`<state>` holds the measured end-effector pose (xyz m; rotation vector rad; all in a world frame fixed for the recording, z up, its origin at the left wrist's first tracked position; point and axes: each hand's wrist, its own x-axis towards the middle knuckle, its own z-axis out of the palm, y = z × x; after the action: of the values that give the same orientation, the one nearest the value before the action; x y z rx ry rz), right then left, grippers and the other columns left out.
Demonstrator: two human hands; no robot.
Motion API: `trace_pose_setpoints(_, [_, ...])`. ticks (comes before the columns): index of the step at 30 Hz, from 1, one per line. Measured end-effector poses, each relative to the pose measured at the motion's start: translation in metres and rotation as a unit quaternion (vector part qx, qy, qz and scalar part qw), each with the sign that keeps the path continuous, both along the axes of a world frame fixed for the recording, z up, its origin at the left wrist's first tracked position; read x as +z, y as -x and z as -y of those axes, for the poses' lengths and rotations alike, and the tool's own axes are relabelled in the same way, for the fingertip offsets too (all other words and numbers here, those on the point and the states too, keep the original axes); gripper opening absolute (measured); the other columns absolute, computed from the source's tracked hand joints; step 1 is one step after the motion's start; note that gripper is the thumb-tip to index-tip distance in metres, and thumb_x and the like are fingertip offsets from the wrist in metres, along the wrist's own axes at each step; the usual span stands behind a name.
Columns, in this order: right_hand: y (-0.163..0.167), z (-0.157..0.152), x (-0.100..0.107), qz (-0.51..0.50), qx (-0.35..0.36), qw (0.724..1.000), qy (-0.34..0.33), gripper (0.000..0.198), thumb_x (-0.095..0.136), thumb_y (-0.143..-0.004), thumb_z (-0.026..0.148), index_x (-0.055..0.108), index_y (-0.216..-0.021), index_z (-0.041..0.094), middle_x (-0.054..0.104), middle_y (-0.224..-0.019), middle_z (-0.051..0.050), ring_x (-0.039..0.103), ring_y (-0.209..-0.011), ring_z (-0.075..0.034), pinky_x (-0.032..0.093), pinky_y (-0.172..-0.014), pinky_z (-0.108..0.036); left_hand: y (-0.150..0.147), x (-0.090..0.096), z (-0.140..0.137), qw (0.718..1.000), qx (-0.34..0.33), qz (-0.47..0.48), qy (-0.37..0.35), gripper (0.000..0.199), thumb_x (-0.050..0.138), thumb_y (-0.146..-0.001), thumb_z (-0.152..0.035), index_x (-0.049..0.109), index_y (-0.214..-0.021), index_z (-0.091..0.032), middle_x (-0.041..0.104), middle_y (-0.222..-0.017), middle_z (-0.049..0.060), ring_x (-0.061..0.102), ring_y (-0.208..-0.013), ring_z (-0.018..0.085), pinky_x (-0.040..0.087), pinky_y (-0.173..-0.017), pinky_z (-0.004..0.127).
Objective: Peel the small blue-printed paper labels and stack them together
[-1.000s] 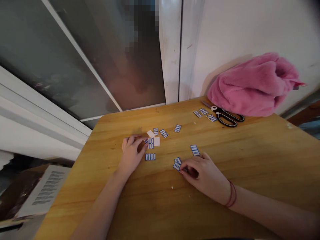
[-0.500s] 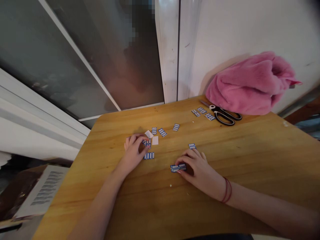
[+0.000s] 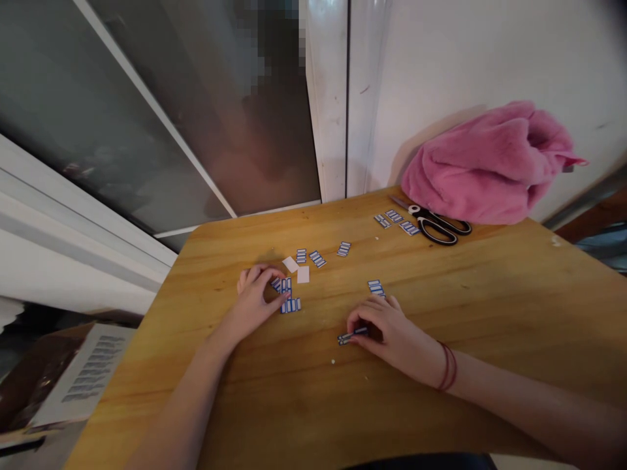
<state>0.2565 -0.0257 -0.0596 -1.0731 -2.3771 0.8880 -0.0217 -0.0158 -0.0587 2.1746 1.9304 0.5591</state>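
Small paper cards printed with blue-bordered white strips are scattered over the wooden table. My left hand pinches one striped card between thumb and fingers. Another striped card lies partly under that one, and a further one sticks out behind the fingers. Between the thumb and fingertips of my right hand is a narrow striped card, tilted so its face is foreshortened. Just behind the right knuckles lies a striped card, partly covered by the hand. Two blank white cards rest beyond my left fingertips.
Several striped cards lie farther back on the table. More are at the back right beside black-handled scissors. A pink plush item leans against the wall. A printed sheet sits in a box at lower left.
My left hand has shifted slightly left and its card now overlaps the one in front. The card in my right hand has tilted and moved slightly toward me.
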Motion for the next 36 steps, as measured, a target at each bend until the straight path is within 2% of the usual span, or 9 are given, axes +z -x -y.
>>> trace_pose_setpoints(5, [0.001, 0.001, -0.001, -0.019, -0.013, 1.0, 0.013, 0.008, 0.065, -0.077, 0.014, 0.059, -0.075, 0.019, 0.063, -0.075, 0.003, 0.054, -0.076, -0.013, 0.031, -0.08, -0.031, 0.0, 0.007, -0.001, 0.999, 0.003, 0.031, 0.011, 0.022, 0.069, -0.073, -0.028, 0.056, -0.09, -0.022, 0.058, -0.1, 0.002, 0.046, -0.099, 0.022, 0.035, -0.09, 0.036])
trace_pose_setpoints(10, [0.002, 0.001, 0.0, -0.037, -0.043, 0.998, 0.018, 0.007, 0.067, -0.076, 0.016, 0.063, -0.08, 0.019, 0.064, -0.074, 0.001, 0.054, -0.07, -0.013, 0.035, -0.075, -0.03, 0.0, 0.007, -0.002, 0.998, 0.016, 0.057, -0.014, 0.009, 0.062, -0.077, -0.023, 0.055, -0.082, -0.021, 0.061, -0.089, 0.001, 0.05, -0.095, 0.021, 0.038, -0.086, 0.036])
trace_pose_setpoints(15, [0.0, -0.002, 0.001, -0.061, -0.04, 0.997, 0.014, 0.005, 0.064, -0.081, 0.024, 0.067, -0.083, 0.022, 0.069, -0.081, 0.0, 0.059, -0.077, -0.015, 0.035, -0.081, -0.034, 0.003, 0.012, 0.0, 0.99, 0.004, 0.139, -0.008, 0.009, 0.058, -0.079, -0.027, 0.057, -0.086, -0.021, 0.062, -0.082, 0.0, 0.058, -0.079, 0.016, 0.044, -0.079, 0.031])
trace_pose_setpoints(20, [0.0, -0.002, 0.002, -0.064, -0.062, 0.996, 0.029, 0.005, 0.063, -0.081, 0.025, 0.066, -0.082, 0.021, 0.068, -0.08, 0.0, 0.059, -0.076, -0.015, 0.039, -0.08, -0.033, 0.007, 0.027, 0.008, 0.985, 0.04, 0.17, 0.005, 0.015, 0.057, -0.08, -0.036, 0.064, -0.084, -0.023, 0.065, -0.083, 0.0, 0.058, -0.079, 0.016, 0.045, -0.076, 0.027])
trace_pose_setpoints(23, [0.0, -0.001, 0.001, -0.089, -0.067, 0.993, 0.03, 0.006, 0.059, -0.083, 0.024, 0.063, -0.083, 0.02, 0.067, -0.079, 0.0, 0.057, -0.076, -0.014, 0.043, -0.072, -0.028, 0.011, 0.036, 0.012, 0.981, 0.076, 0.179, -0.012, 0.016, 0.059, -0.079, -0.038, 0.064, -0.081, -0.023, 0.066, -0.082, 0.0, 0.057, -0.078, 0.016, 0.045, -0.074, 0.026])
trace_pose_setpoints(26, [0.0, 0.0, -0.002, -0.122, -0.068, 0.99, 0.023, 0.006, 0.054, -0.086, 0.021, 0.059, -0.086, 0.02, 0.066, -0.079, 0.001, 0.058, -0.078, -0.014, 0.044, -0.073, -0.027, 0.01, 0.04, 0.014, 0.968, 0.093, 0.229, -0.045, 0.017, 0.061, -0.078, -0.038, 0.062, -0.082, -0.022, 0.065, -0.083, -0.001, 0.058, -0.078, 0.015, 0.045, -0.071, 0.024])
trace_pose_setpoints(29, [-0.001, 0.0, -0.003, -0.146, -0.074, 0.986, 0.028, 0.006, 0.053, -0.086, 0.021, 0.058, -0.088, 0.019, 0.066, -0.081, 0.0, 0.06, -0.079, -0.013, 0.046, -0.075, -0.027, 0.001, 0.037, 0.018, 0.953, 0.072, 0.29, -0.049, 0.017, 0.063, -0.078, -0.037, 0.059, -0.082, -0.021, 0.062, -0.081, -0.001, 0.058, -0.077, 0.014, 0.045, -0.071, 0.023])
trace_pose_setpoints(33, [-0.001, -0.002, 0.001, -0.166, -0.078, 0.982, 0.041, 0.006, 0.055, -0.084, 0.02, 0.061, -0.086, 0.019, 0.064, -0.082, -0.001, 0.059, -0.075, -0.011, 0.047, -0.07, -0.023, -0.027, 0.026, 0.025, 0.948, 0.004, 0.316, 0.029, 0.015, 0.059, -0.08, -0.034, 0.056, -0.079, -0.019, 0.06, -0.076, -0.001, 0.056, -0.072, 0.013, 0.044, -0.066, 0.023])
trace_pose_setpoints(36, [-0.002, -0.004, 0.003, -0.163, -0.069, 0.984, 0.017, 0.006, 0.058, -0.083, 0.019, 0.063, -0.083, 0.019, 0.063, -0.081, -0.002, 0.058, -0.077, -0.012, 0.047, -0.072, -0.024, -0.049, 0.016, 0.03, 0.95, -0.016, 0.304, 0.062, 0.014, 0.056, -0.082, -0.032, 0.056, -0.078, -0.019, 0.059, -0.073, -0.001, 0.055, -0.07, 0.012, 0.043, -0.065, 0.023])
